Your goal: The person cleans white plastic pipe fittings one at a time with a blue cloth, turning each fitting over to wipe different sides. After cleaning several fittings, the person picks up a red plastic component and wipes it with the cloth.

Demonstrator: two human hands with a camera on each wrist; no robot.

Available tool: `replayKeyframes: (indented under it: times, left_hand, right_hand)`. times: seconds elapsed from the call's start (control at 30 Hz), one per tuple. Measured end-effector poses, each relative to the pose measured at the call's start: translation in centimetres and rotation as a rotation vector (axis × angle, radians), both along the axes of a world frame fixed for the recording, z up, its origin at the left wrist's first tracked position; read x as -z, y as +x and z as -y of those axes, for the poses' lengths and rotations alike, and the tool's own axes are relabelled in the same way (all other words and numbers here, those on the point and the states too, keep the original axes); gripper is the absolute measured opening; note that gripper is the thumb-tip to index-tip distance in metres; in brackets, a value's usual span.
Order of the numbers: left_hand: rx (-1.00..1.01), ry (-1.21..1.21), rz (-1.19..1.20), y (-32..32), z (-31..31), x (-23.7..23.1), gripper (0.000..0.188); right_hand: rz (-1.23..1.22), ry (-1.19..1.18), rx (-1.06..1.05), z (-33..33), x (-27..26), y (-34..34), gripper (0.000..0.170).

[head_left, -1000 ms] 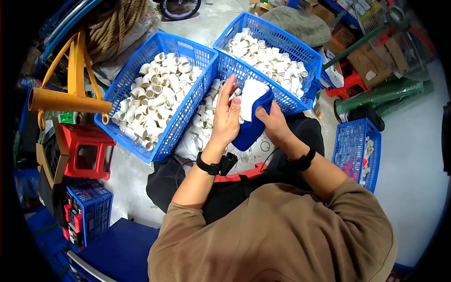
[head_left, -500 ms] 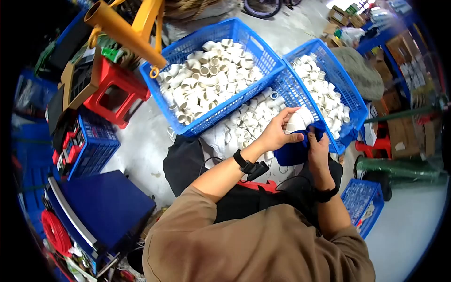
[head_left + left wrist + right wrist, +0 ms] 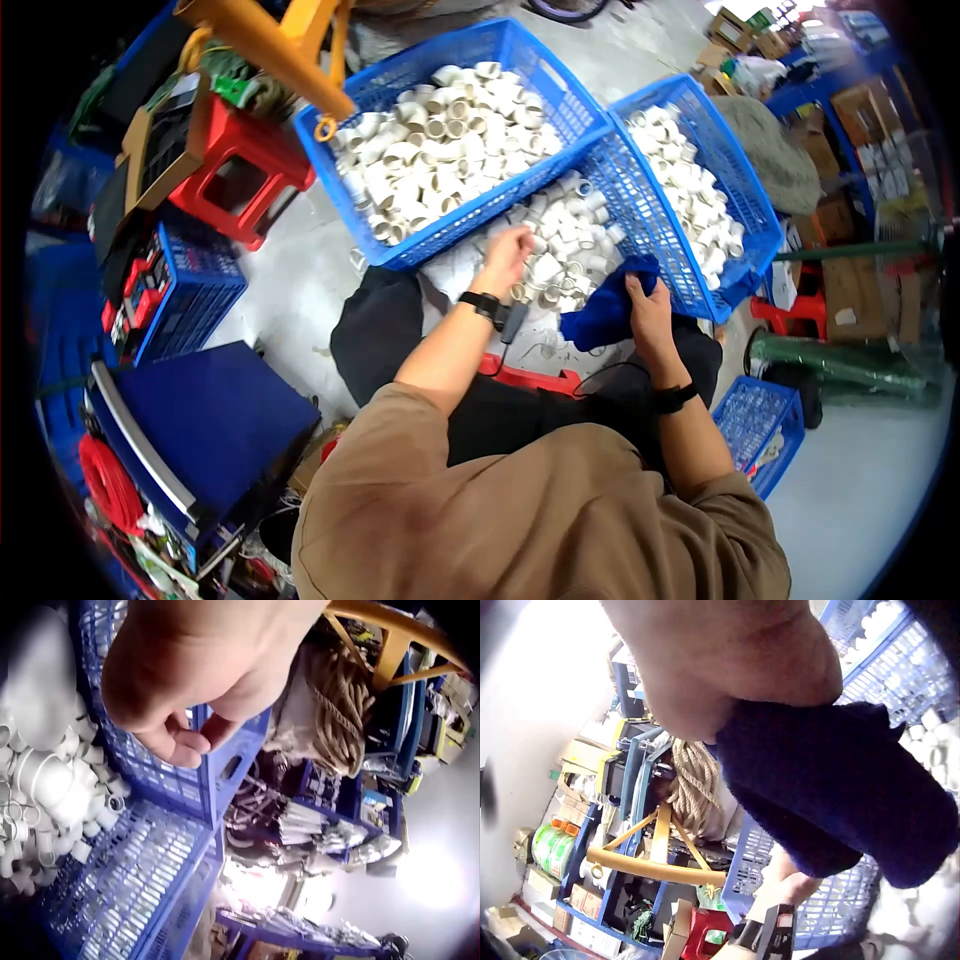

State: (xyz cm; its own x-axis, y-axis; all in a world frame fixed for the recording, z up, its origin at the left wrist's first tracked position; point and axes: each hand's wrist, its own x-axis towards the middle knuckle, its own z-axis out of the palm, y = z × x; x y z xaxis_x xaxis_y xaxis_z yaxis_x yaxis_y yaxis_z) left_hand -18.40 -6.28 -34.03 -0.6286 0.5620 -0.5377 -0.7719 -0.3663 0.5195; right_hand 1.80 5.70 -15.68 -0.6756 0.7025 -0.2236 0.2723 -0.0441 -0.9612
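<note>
My left hand (image 3: 508, 254) hovers over a heap of white pipe elbows (image 3: 572, 228), its fingers loosely curled with nothing between them in the left wrist view. A larger white pipe elbow (image 3: 545, 268) lies on the heap just beside that hand. My right hand (image 3: 652, 312) grips a dark blue cloth (image 3: 602, 312) that hangs in folds to the left, near the front of the heap. In the right wrist view the cloth (image 3: 817, 780) covers most of the fingers holding it.
Blue crates of white elbows stand behind the heap, one on the left (image 3: 375, 255) and one on the right (image 3: 655, 190). A yellow metal frame (image 3: 265, 55) juts in at upper left above a red stool (image 3: 240, 185). A small blue crate (image 3: 750, 420) sits at right.
The left hand has let go of the white elbow and moved left over the heap. The elbow came out of the blue cloth, which now hangs loose from the right hand.
</note>
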Motion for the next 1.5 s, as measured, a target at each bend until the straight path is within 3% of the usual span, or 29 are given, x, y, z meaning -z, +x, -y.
replayKeyframes:
  times: [0.03,0.07,0.1,0.13,0.27,0.33,0.4,0.47,0.53,0.6,0.63,0.67,0.77,0.8,0.87,0.93,0.97,1.07,1.1,1.17,1.2,1.23,1.3,1.33,1.43,1.5]
  left_hand:
    - [0.003,0.041,-0.025,-1.1,0.0,1.3,0.02]
    - [0.005,0.11,-0.011,-2.1,0.8,1.0,0.009]
    - [-0.258,0.019,0.133,-2.0,0.3,-0.7,0.01]
    - [-0.247,-0.061,0.089,-2.6,0.5,-0.8,0.025]
    - [-0.22,-0.078,0.079,-2.5,0.3,-1.2,0.023]
    - [-0.032,-0.091,0.189,-2.8,0.8,-1.2,0.023]
    - [0.326,-0.041,0.057,-0.9,0.6,-7.9,0.034]
    - [0.643,0.113,-0.515,2.1,-0.2,-10.3,0.057]
    - [0.735,0.049,-0.955,5.4,-0.3,-15.4,0.075]
    - [0.785,-0.165,-1.082,6.5,-0.1,-16.4,0.08]
    - [0.692,-0.208,-1.028,6.5,-0.3,-17.2,0.057]
    - [0.694,-0.21,-1.022,6.2,-0.2,-16.6,0.057]
    - [0.262,-0.304,-1.558,4.0,-0.2,-15.8,0.017]
    - [0.264,-0.303,-1.556,3.3,0.0,-15.9,0.017]
    - [0.498,-0.332,-1.299,1.8,0.6,-17.1,0.014]
    - [0.259,-0.339,-1.313,1.1,0.7,-17.1,0.011]
    - [0.174,-0.403,-1.287,0.5,0.8,-17.1,0.008]
    - [-0.012,-0.48,-1.131,-1.0,1.2,-17.3,0.008]
    - [-0.022,-0.518,-1.074,-1.4,1.4,-17.2,0.013]
    - [-0.006,-0.552,-1.008,-1.8,1.9,-17.5,0.012]
    - [0.02,-0.566,-0.956,-1.9,2.0,-17.6,0.01]
    - [0.024,-0.562,-0.959,-2.0,2.3,-17.4,0.01]
    - [0.252,-0.737,-0.997,-2.5,2.6,-16.7,0.02]
    - [0.253,-0.733,-1.001,-2.5,2.8,-17.1,0.02]
    - [0.282,-0.826,-1.169,-2.5,3.4,-17.7,0.026]
    - [0.246,-0.837,-1.209,-2.3,3.3,-17.7,0.027]
  right_hand:
    - [-0.024,0.02,-0.007,-0.8,0.3,0.4,0.021]
    - [-0.041,0.033,-0.015,-1.4,0.5,1.0,0.021]
    - [-0.032,0.044,-0.009,-2.0,0.2,1.3,0.02]
    - [-0.022,0.015,0.017,-2.2,-0.5,1.5,0.019]
    - [-0.007,0.033,0.072,-4.0,-1.2,2.3,0.02]
    - [0.004,0.077,0.063,-4.7,-1.1,2.5,0.021]
    - [0.048,0.068,-0.005,-4.8,-1.0,2.6,0.021]
    - [0.084,0.051,-0.096,-4.4,-1.3,1.6,0.022]
    - [0.006,0.136,-0.123,-2.7,-2.0,0.2,0.022]
    - [-0.075,0.064,-0.115,-2.5,-1.5,-0.7,0.025]
    - [-0.092,0.123,-0.143,-2.2,-2.2,-1.3,0.027]
    - [-0.107,0.182,-0.171,-2.0,-2.6,-1.7,0.031]
    - [-0.028,0.349,-0.191,-3.2,-2.4,-2.0,0.033]
    - [-0.013,0.408,-0.179,-3.4,-2.6,-2.1,0.031]
    - [0.047,0.558,-0.133,-4.0,-3.7,-2.7,0.028]
    - [0.203,0.741,-0.143,-5.9,-3.2,-1.8,0.023]
    - [0.098,0.653,-0.014,-6.3,-2.3,-1.7,0.028]
    - [0.025,0.982,0.15,-7.5,-2.0,-0.7,0.041]
    - [0.03,0.989,0.156,-7.8,-2.2,-0.7,0.041]
    - [0.122,0.918,-0.051,-7.9,-3.2,-1.4,0.055]
    - [0.486,0.667,-0.166,-8.5,-3.5,-1.3,0.059]
    - [0.636,0.626,-0.312,-8.9,-3.7,-1.3,0.056]
    - [0.801,0.488,-0.516,-9.9,-4.2,-1.8,0.046]
    - [0.8,0.489,-0.511,-10.3,-4.3,-2.0,0.046]
    - [0.622,0.782,-0.258,-10.2,-4.8,-1.8,0.035]
    - [0.588,0.764,-0.166,-9.4,-4.9,-1.9,0.034]
